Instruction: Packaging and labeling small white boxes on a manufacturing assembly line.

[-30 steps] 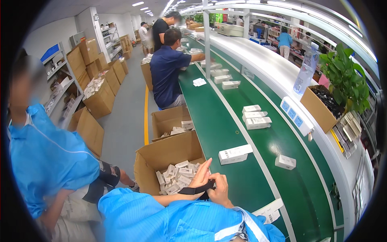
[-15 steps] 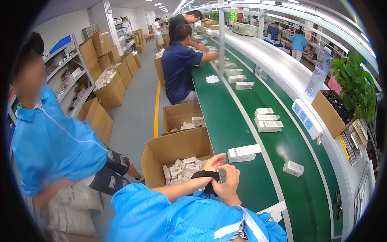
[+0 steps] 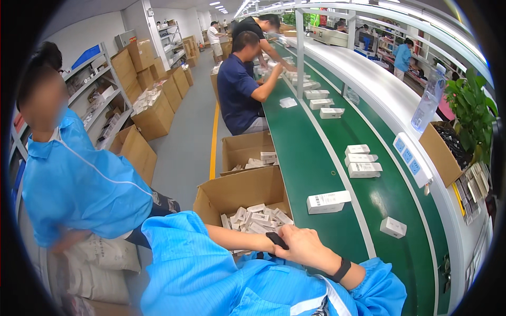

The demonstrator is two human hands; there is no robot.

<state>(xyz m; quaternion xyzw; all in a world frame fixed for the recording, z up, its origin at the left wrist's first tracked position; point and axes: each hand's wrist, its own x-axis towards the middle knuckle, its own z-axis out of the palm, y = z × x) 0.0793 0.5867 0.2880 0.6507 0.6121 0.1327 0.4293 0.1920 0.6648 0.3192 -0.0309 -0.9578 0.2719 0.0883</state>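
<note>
A black wristband goes round my left wrist, at the end of my left forearm. My right hand lies across that wrist, its fingers closed at the wristband. Behind it my left hand is mostly hidden, so its fingers cannot be made out. Another dark band circles my right wrist. Just beyond my hands, a white box lies on the green conveyor belt. To the left of it stands an open carton holding many small white boxes.
More white boxes sit along the belt, with a single one at the right. A power strip, a water bottle and a plant edge the right-hand shelf. A person in light blue stands close on my left.
My right hand has moved up over my left wrist, covering the left hand, whose fingers showed before. The view has shifted slightly. The seated co-worker has raised a hand.
</note>
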